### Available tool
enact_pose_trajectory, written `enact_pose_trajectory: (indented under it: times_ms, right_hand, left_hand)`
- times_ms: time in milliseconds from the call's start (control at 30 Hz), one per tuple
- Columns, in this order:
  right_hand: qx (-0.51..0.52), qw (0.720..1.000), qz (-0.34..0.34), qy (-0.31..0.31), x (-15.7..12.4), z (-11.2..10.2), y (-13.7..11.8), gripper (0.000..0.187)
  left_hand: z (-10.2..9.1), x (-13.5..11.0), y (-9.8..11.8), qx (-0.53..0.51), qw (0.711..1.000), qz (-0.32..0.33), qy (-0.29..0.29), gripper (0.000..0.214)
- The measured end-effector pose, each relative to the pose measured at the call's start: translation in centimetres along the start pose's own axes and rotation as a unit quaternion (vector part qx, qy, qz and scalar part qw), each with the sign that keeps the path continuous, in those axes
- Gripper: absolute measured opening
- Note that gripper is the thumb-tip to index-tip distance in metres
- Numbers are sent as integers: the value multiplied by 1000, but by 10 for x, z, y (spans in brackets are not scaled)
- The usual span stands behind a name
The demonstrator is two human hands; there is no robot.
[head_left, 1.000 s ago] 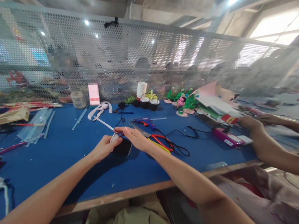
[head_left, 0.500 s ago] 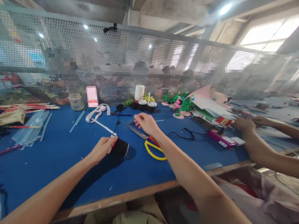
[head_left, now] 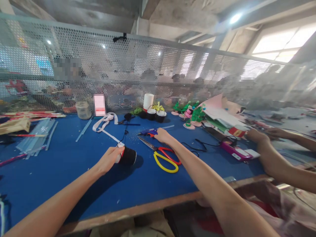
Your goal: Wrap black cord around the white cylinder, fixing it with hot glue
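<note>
My left hand (head_left: 110, 158) is closed around a small paper cup (head_left: 128, 156) wrapped in black, tipped on its side just over the table. White ribbon (head_left: 109, 134) runs from the cup back to a loose coil, and a black cord (head_left: 126, 132) trails up from it. In my right hand (head_left: 164, 135) is a blue glue gun (head_left: 148, 132) with red on it, its nozzle toward the left; the fingers wrap its handle. Scissors (head_left: 165, 161) with one yellow and one red handle lie below that hand, blades pointing up and left.
Clear glue sticks (head_left: 36, 136) lie at the left near a plastic jar (head_left: 83, 110). Behind stand white stacked cups (head_left: 148, 102) and two small black-and-white buckets. Green felt pieces (head_left: 197, 114), papers and a purple device (head_left: 235, 151) are at right, beside another person's arms (head_left: 271, 158).
My right hand has taken hold of the glue gun and shifted slightly right. My left hand still grips the cup. The camera view has tilted up a little.
</note>
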State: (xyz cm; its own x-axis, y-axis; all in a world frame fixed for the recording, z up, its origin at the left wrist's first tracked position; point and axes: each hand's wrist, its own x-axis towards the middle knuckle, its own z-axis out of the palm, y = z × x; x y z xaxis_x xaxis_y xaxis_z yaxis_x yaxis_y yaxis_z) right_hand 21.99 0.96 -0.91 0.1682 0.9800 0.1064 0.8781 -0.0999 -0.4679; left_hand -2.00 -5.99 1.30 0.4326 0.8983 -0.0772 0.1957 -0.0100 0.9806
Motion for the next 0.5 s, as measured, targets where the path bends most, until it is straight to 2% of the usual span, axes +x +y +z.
enact_pose_trajectory:
  times_ms: [100, 167, 267, 367, 433, 500]
  right_hand:
    - [92, 995, 18, 28, -6, -10, -4, 26]
    - [160, 987, 9, 27, -14, -17, -10, 26]
    - [256, 966, -21, -33, -28, -25, -22, 12]
    - [381, 914, -55, -127, -44, -26, -34, 11]
    - [417, 894, -88, -141, -53, -24, -40, 12]
    - [407, 898, -115, -123, -62, -21, -44, 14]
  left_hand:
    - [-1, 0, -1, -5, 1000, -5, 6, 35]
    - [-3, 2, -5, 1, 1000, -16, 25, 36]
    - [-8, 6, -10, 7, 998, -12, 65, 35]
    - [-12, 10, -13, 1, 997, -8, 83, 32]
    - [-13, 12, -14, 0, 996, -16, 86, 33]
    - [-13, 12, -14, 9, 995, -24, 100, 33]
